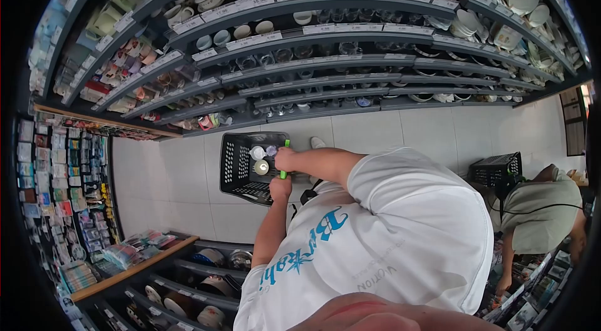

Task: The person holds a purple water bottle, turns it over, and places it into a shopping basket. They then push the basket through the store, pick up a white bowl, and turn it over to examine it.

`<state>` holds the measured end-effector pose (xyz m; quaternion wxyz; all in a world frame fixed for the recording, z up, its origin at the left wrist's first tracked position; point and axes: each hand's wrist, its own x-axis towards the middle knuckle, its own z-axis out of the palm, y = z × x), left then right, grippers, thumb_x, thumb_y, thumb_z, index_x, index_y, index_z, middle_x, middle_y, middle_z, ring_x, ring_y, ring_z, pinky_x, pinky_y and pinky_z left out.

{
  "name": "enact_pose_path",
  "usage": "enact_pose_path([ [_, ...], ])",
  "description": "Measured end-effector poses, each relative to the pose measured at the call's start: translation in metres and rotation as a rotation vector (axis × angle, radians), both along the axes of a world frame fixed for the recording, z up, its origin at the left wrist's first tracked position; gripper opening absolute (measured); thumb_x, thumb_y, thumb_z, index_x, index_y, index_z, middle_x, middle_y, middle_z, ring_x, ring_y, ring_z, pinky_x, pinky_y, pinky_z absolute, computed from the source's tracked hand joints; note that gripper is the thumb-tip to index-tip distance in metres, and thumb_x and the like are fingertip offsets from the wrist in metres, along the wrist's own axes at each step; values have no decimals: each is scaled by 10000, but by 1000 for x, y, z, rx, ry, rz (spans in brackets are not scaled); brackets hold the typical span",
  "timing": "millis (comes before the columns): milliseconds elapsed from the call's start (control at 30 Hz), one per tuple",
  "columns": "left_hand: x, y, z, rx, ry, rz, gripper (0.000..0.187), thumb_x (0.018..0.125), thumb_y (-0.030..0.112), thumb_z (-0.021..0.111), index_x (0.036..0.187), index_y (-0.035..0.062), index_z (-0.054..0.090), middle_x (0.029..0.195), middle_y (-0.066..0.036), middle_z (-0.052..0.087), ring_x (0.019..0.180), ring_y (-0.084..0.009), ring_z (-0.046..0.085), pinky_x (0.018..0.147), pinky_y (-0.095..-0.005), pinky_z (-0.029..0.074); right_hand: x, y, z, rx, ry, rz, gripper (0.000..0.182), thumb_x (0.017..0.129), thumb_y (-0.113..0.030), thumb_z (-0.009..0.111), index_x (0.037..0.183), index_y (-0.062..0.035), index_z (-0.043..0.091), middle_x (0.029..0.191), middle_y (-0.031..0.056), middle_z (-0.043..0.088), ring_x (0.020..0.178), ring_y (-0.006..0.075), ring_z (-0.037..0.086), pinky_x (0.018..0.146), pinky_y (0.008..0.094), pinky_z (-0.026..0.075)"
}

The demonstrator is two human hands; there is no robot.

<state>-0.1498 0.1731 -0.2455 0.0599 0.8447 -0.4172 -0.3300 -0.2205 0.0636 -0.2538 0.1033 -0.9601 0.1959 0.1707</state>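
Both hands are at the near side of a black plastic basket with a bright green handle. My right hand is closed round the upper part of the handle in the picture. Lower down, my left hand grips the handle's other end. Inside the basket lie a white round item, a purple item just beside it and a pale yellowish-green round item.
Shelves of teapots, cups and glasses curve across the top. Packaged goods hang on a rack at the left. Pans fill a lower shelf. Another person stands at the right near a second black basket.
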Motion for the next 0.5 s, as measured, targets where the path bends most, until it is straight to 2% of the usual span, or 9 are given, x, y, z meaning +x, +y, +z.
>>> enact_pose_path([
  [200, -15, 3, -1, -3, 24, -27, 376, 760, 352, 606, 919, 18, 675, 931, -245, 644, 929, -389, 617, 825, -450, 479, -20, 3, 2, 17, -12, -22, 143, 738, -201, 594, 785, -153, 720, 856, 65, 693, 861, 258, 656, 827, 385, 461],
  [333, -30, 5, 6, -14, 15, -50, 358, 774, 344, 599, 912, 21, 675, 916, -244, 644, 919, -395, 616, 816, -460, 481, -34, 5, 9, 9, 46, 47, 166, 741, -193, 595, 826, -138, 727, 867, 78, 691, 886, 263, 656, 780, 389, 499],
  [500, -46, 11, 3, -17, 10, 32, 335, 789, 330, 585, 919, 36, 677, 899, -231, 649, 897, -388, 623, 790, -464, 495, -43, 3, 24, 66, 119, 179, 201, 757, -200, 590, 880, -116, 726, 890, 94, 686, 905, 278, 656, 730, 402, 536],
])
